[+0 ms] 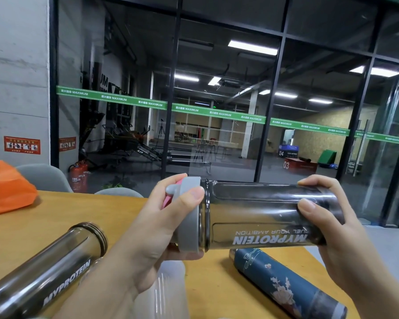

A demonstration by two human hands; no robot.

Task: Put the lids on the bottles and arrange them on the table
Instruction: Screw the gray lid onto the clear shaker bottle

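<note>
A dark see-through shaker bottle (260, 215) marked MYPROTEIN is held sideways above the wooden table (55, 215). My right hand (332, 231) grips its base end. My left hand (157, 226) grips the grey lid (189, 217) with a pink flip cap, which sits on the bottle's mouth. A second MYPROTEIN bottle (46, 272) lies on its side at the lower left with its threaded mouth bare. A blue flowered flask (286, 284) lies on the table at the lower right. A clear plastic bottle (168, 291) lies partly hidden under my left wrist.
An orange bag (7, 187) sits at the table's far left. Grey chair backs (44, 176) stand behind the far edge. A glass wall faces me, with a fire extinguisher (78, 176) at its foot. The table's right edge runs just beyond the blue flask.
</note>
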